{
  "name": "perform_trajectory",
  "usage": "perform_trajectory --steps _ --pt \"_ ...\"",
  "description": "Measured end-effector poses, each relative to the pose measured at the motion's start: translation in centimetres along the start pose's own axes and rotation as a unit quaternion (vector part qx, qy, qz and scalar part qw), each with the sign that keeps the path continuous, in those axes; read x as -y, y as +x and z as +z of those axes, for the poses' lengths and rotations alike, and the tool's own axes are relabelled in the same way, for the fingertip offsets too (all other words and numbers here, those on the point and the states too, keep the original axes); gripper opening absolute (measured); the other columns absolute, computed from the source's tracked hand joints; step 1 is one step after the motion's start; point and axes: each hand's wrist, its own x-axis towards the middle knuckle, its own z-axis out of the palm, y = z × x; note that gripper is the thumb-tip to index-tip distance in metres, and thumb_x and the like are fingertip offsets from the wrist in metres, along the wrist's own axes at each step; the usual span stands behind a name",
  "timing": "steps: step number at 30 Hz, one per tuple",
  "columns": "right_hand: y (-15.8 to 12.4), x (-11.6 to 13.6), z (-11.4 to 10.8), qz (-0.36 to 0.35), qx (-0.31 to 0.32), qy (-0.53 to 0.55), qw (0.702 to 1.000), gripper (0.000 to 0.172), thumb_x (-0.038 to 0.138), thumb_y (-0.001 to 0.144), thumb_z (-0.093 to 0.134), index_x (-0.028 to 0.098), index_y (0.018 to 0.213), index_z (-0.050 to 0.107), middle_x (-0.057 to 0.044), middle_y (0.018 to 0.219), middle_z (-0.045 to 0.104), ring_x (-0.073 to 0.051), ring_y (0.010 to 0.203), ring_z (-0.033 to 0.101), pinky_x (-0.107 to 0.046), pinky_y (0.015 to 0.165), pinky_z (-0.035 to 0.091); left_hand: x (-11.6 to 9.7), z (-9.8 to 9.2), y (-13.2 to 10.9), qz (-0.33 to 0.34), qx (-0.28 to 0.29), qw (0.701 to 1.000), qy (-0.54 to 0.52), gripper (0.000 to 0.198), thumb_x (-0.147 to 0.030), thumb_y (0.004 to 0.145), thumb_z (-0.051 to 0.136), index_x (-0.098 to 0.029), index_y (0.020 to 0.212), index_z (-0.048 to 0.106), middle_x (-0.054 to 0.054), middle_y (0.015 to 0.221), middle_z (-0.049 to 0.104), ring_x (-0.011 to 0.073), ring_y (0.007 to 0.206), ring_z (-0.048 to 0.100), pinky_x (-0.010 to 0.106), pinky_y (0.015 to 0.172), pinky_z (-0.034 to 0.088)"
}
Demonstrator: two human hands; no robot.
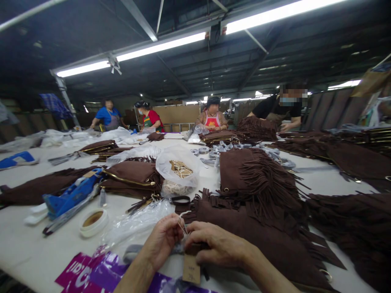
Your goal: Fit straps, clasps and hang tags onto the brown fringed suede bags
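Note:
My left hand (163, 238) is closed, its fingertips pinching a thin white string (183, 219). Close beside it, my right hand (215, 242) has its fingers curled around the lower part of that string. A brown cardboard hang tag (192, 268) with small dark print hangs below the right fingers. Under and beyond my hands lies a dark brown fringed bag (244, 228) with a gold ring near its lower corner. What exactly the string loops through is hidden by my fingers.
More brown bags (131, 175) lie stacked around the table. A plastic bag of tags (180, 169), a tape roll (93, 223), a blue tape dispenser (73, 193), clear plastic wrap (137, 224) and a purple printed bag (100, 270) lie nearby. Several people work across the table.

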Motion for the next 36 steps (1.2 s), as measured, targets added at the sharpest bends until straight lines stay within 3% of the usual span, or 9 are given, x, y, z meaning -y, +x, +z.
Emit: perform_trajectory --steps 3,5,8,14,20,22,26,29,36 --pt "-0.1 0.4 -0.1 0.005 0.059 -0.055 0.997 0.056 0.016 0.068 0.080 0.029 0.121 0.066 -0.004 0.118 0.061 -0.025 0.110 0.055 -0.034 0.093 0.043 0.1 -0.1 0.1 -0.008 -0.019 1.000 -0.015 0.013 -0.017 0.067 0.075 -0.015 0.073 0.064 0.001 0.077 0.070 0.0113 0.066 0.062 0.023 0.065 0.050" --pt "-0.1 0.4 -0.1 0.006 0.048 -0.057 0.997 0.039 0.017 0.074 0.074 0.030 0.111 0.071 -0.002 0.113 0.062 -0.024 0.106 0.056 -0.033 0.091 0.044 0.1 -0.1 0.1 -0.013 -0.036 0.999 -0.018 0.011 -0.015 0.068 0.073 -0.015 0.076 0.065 0.004 0.083 0.074 0.0135 0.071 0.066 0.024 0.068 0.052" --pt "0.1 0.0 0.3 -0.008 -0.039 0.013 0.999 0.018 0.018 0.086 0.062 0.028 0.095 0.074 -0.001 0.104 0.063 -0.019 0.100 0.059 -0.027 0.088 0.045 0.0 -0.1 0.1 -0.033 -0.042 0.998 -0.023 0.011 -0.014 0.070 0.071 -0.014 0.079 0.064 0.009 0.091 0.076 0.0151 0.075 0.069 0.022 0.065 0.052" --pt "0.9 -1.6 0.6 0.043 -0.197 -0.007 0.979 0.026 0.022 0.098 0.041 0.019 0.082 0.062 -0.003 0.087 0.059 -0.017 0.082 0.056 -0.026 0.074 0.044 0.1 -0.1 0.1 -0.032 -0.050 0.997 -0.050 0.018 -0.016 0.066 0.074 -0.014 0.074 0.059 0.006 0.089 0.073 0.0072 0.054 0.062 0.012 0.035 0.028" --pt "0.7 -1.2 0.9 0.080 -0.117 -0.151 0.978 0.020 0.019 0.095 0.044 0.018 0.087 0.063 -0.005 0.090 0.063 -0.018 0.081 0.058 -0.026 0.071 0.041 0.5 0.1 0.2 0.027 -0.018 0.995 0.094 0.020 -0.025 0.062 0.078 -0.015 0.077 0.069 0.005 0.087 0.070 0.0089 0.053 0.061 0.014 0.036 0.022" --pt "0.7 -0.7 1.0 0.091 -0.090 -0.172 0.977 0.019 0.019 0.093 0.048 0.019 0.086 0.066 -0.005 0.088 0.064 -0.019 0.077 0.059 -0.026 0.065 0.039 0.6 0.3 0.2 0.106 0.020 0.968 0.227 0.014 -0.029 0.068 0.075 -0.017 0.075 0.074 0.008 0.085 0.071 0.0124 0.056 0.061 0.018 0.042 0.034" --pt "0.8 -0.4 1.1 0.101 -0.103 -0.157 0.977 0.015 0.021 0.088 0.056 0.021 0.085 0.071 -0.003 0.083 0.066 -0.018 0.073 0.059 -0.025 0.060 0.035 0.6 0.9 0.0 0.264 0.051 0.850 0.454 0.017 -0.026 0.080 0.063 -0.021 0.073 0.077 0.008 0.077 0.069 0.0191 0.069 0.062 0.028 0.067 0.048" --pt "0.8 -1.4 1.1 0.101 -0.121 -0.092 0.983 0.018 0.023 0.087 0.058 0.021 0.074 0.070 0.001 0.074 0.065 -0.014 0.070 0.058 -0.021 0.059 0.035 -0.8 0.4 -0.4 0.285 -0.002 0.799 0.530 0.017 -0.020 0.076 0.059 -0.022 0.076 0.076 0.005 0.072 0.067 0.0193 0.067 0.062 0.026 0.063 0.047" --pt "0.9 -2.3 0.0 0.123 -0.163 -0.057 0.977 0.028 0.018 0.092 0.046 0.016 0.070 0.062 -0.002 0.075 0.065 -0.014 0.072 0.057 -0.021 0.064 0.040 -6.8 -3.5 -2.6 0.265 -0.208 0.749 0.571 0.028 -0.041 0.078 0.054 -0.019 0.090 0.066 0.000 0.067 0.065 0.0144 0.046 0.052 0.025 0.047 0.045"
